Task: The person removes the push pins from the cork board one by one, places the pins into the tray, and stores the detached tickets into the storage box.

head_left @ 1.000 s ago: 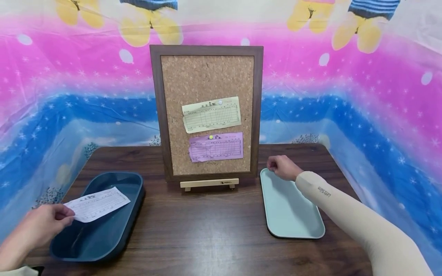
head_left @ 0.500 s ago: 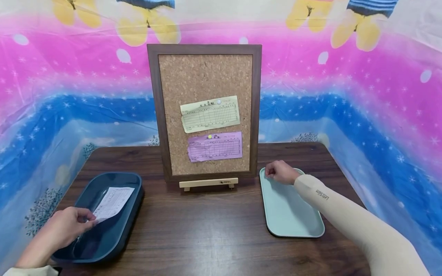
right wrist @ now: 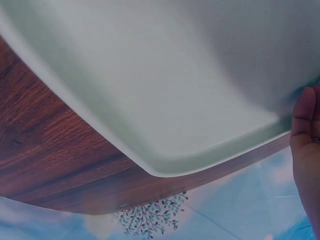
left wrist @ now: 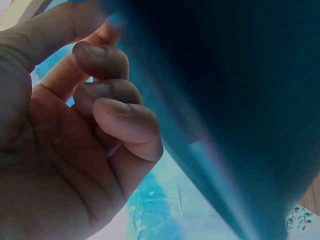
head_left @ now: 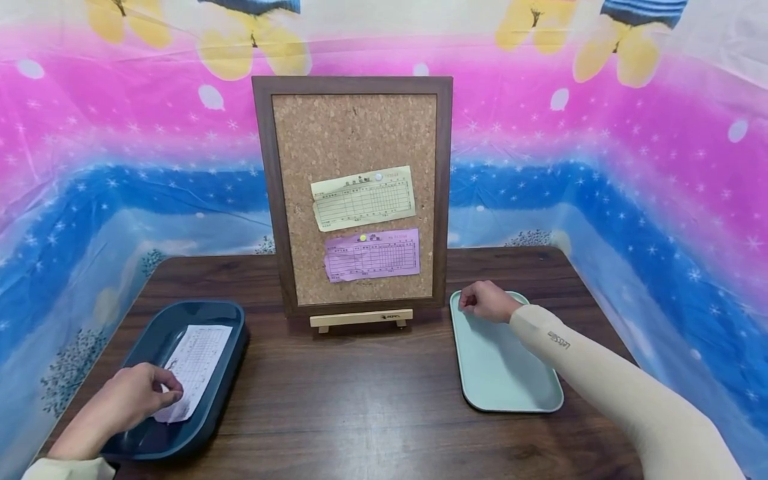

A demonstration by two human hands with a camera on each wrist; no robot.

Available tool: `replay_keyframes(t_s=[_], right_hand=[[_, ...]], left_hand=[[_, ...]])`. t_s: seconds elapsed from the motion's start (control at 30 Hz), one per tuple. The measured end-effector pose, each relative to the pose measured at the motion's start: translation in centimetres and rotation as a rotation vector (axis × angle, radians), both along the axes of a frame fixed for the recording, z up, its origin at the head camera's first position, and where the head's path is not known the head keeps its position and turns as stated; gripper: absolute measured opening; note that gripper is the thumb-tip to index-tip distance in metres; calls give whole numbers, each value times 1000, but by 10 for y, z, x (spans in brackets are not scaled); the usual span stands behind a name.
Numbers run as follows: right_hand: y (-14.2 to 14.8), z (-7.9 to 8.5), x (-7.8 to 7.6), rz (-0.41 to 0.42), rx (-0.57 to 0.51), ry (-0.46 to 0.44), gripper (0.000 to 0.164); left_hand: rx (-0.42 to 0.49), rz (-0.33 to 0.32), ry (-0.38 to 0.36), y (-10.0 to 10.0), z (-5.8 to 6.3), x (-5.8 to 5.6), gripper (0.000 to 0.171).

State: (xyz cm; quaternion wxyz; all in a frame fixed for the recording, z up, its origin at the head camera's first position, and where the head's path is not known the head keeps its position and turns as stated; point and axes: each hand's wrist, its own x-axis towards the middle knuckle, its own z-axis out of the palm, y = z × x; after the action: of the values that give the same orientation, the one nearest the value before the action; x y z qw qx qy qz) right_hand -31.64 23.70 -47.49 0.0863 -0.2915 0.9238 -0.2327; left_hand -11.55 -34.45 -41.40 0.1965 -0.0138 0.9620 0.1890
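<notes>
A white printed slip (head_left: 203,353) lies in the dark blue tray (head_left: 235,340) on the left. My left hand (head_left: 135,398) is over its near end, thumb and forefinger close together at the slip's right edge; the slip shows beyond the hand on both sides. In the left wrist view the other fingers (left wrist: 125,120) curl loosely beside the tray wall. On the right, my right hand (head_left: 489,301) hovers at the far left corner of the mint green tray (head_left: 510,377), fingers bent downward. Its fingertips are mostly hidden, and I cannot tell whether they pinch anything small.
A framed cork board (head_left: 354,133) stands at the back middle on a light wooden ledge (head_left: 361,319). Pinned on it are a pale yellow slip (head_left: 365,203) with a white pin (head_left: 379,177) and a purple slip (head_left: 375,259) with a yellow pin (head_left: 363,238).
The white slip, earlier pinched by my left hand above the blue tray, has turned and come down into it; that hand moved right. My right hand shifted slightly nearer over the green tray.
</notes>
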Motion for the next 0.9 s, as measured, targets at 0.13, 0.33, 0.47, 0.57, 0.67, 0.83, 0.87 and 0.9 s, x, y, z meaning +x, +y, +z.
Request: replay_keyframes(t_s=[0.13, 0.33, 0.47, 0.57, 0.67, 0.83, 0.87, 0.9], right_hand=[[1, 0, 0, 1, 8, 4, 12], [5, 1, 1, 0, 8, 9, 11], [9, 7, 0, -9, -5, 32, 8], [8, 13, 0, -10, -18, 70, 5], [4, 24, 5, -4, -38, 112, 7], [-6, 43, 16, -17, -78, 217, 4], [-8, 47, 17, -23, -88, 243, 3], [-10, 50, 19, -26, -96, 271, 3]], left_hand=[[0, -4, 5, 1, 3, -2, 11], [11, -3, 64, 7, 11, -5, 16], [0, -6, 119, 11, 17, -8, 23], [-1, -20, 141, 13, 25, -10, 29], [8, -26, 166, 17, 35, -12, 30], [26, -23, 286, 28, 49, -15, 26], [31, -26, 319, 31, 51, -16, 24], [39, -32, 352, 34, 52, -18, 22]])
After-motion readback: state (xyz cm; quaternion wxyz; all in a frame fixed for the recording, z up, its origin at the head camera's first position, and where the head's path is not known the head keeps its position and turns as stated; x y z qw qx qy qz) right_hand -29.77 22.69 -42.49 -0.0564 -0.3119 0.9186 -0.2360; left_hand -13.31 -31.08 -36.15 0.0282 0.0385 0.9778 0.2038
